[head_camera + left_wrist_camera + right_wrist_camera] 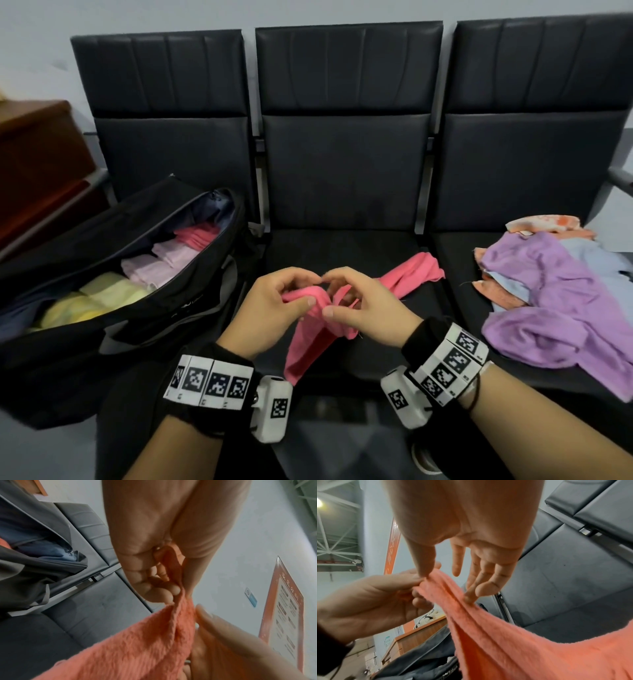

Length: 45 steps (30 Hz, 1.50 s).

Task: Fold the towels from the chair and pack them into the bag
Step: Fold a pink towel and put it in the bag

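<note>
A pink towel [308, 342] [137, 642] [505, 635] hangs bunched between both hands above the middle chair seat [342, 246]; its far end lies on that seat. My left hand [308, 291] [173, 588] pinches a gathered edge with curled fingers. My right hand [339, 294] [447, 586], right beside it, holds the towel between thumb and fingertips. The open black bag [171, 308] on the left seat contains folded pink [197, 236], pale pink [157, 263] and yellow towels [102, 294]. Loose purple, blue and orange towels [548, 291] are piled on the right seat.
A brown wooden cabinet [34, 154] stands left of the chair row, behind the bag. The three black seats have upright backs against a pale wall. A shoe [424, 459] shows on the floor below the middle seat's front edge.
</note>
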### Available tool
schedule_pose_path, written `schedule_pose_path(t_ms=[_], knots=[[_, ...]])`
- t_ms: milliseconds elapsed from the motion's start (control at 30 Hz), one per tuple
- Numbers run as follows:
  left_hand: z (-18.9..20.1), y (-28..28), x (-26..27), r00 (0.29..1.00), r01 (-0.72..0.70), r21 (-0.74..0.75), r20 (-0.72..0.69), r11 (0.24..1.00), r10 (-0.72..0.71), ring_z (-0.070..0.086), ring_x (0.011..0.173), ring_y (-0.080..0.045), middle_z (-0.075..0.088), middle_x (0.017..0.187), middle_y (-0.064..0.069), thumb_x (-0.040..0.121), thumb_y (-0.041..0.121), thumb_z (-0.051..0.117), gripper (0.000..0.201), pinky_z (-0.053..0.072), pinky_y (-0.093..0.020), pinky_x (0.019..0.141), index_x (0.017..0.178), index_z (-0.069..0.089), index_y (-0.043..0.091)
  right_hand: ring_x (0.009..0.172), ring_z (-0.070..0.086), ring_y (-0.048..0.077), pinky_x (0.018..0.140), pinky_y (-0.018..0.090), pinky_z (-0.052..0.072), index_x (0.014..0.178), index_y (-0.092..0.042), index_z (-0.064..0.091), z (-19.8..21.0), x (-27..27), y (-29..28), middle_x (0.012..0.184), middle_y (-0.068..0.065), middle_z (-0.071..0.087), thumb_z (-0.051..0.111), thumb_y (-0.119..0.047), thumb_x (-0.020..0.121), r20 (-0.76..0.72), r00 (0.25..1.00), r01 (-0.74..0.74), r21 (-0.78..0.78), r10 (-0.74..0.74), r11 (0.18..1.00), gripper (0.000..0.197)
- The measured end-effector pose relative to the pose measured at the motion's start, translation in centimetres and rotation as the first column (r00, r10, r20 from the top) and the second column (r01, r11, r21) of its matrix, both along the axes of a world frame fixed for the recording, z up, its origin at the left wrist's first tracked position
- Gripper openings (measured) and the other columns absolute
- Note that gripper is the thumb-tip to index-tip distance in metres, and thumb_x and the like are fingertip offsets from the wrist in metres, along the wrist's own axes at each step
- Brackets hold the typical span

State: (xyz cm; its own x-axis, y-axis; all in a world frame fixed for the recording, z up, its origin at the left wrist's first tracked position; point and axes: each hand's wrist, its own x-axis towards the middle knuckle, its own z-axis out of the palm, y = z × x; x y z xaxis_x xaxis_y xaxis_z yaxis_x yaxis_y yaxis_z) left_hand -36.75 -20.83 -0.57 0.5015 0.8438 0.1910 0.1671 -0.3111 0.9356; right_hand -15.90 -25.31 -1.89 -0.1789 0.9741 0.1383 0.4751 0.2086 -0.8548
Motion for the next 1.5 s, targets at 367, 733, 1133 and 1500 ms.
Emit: schedule_pose_path(t_ms=[367,733,1133,1500], knots=[[0.6,-0.6,1.3,0.997,-0.056,0.099,-0.047,0.994,0.061,0.066,0.064,-0.007,0.072,0.079,0.001,0.08,0.01,0.081,0.02,0.052,-0.021,0.061,0.082,0.069,0.027,0.079,0.062,0.012,0.074,0.027,0.051,0.09,-0.017,0.062,0.1,-0.4,-0.7,0.084,-0.001,0.067,0.078,-0.019,0.076,0.0,1.0,-0.02,0.078,0.02,0.997,0.021],[1.7,-0.8,1.1,0.997,-0.02,0.238,-0.067,0.971,0.036,0.066,0.068,-0.007,0.071,0.085,0.009,0.094,0.013,0.067,0.015,0.05,-0.015,0.064,0.092,0.071,0.028,0.07,0.054,0.01,0.062,0.033,0.05,0.093,-0.021,0.07,0.0,-1.3,-1.0,0.082,-0.008,0.05,0.066,-0.017,0.081,0.105,0.963,0.188,0.395,-0.247,0.899,0.014],[1.9,-1.3,0.7,0.992,-0.044,0.336,-0.094,0.941,0.08,0.068,0.081,-0.007,0.07,0.084,0.011,0.088,0.011,0.073,0.018,0.047,-0.009,0.071,0.085,0.067,0.027,0.09,0.065,0.013,0.082,0.028,0.053,0.097,-0.019,0.066,-0.3,-1.8,-0.9,0.093,-0.005,0.068,0.078,-0.016,0.08,-0.16,0.985,0.092,0.181,-0.063,0.979,0.02],[1.5,-1.6,0.6,0.986,-0.084,0.355,-0.103,0.931,0.128,0.061,0.07,-0.008,0.065,0.075,0.007,0.083,0.024,0.076,0.013,0.047,-0.02,0.063,0.079,0.064,0.022,0.061,0.042,0.001,0.058,0.02,0.036,0.067,-0.022,0.045,-1.1,-1.9,-1.1,0.063,-0.015,0.045,0.076,-0.015,0.08,-0.152,0.988,-0.015,0.076,0.026,0.997,0.034]])
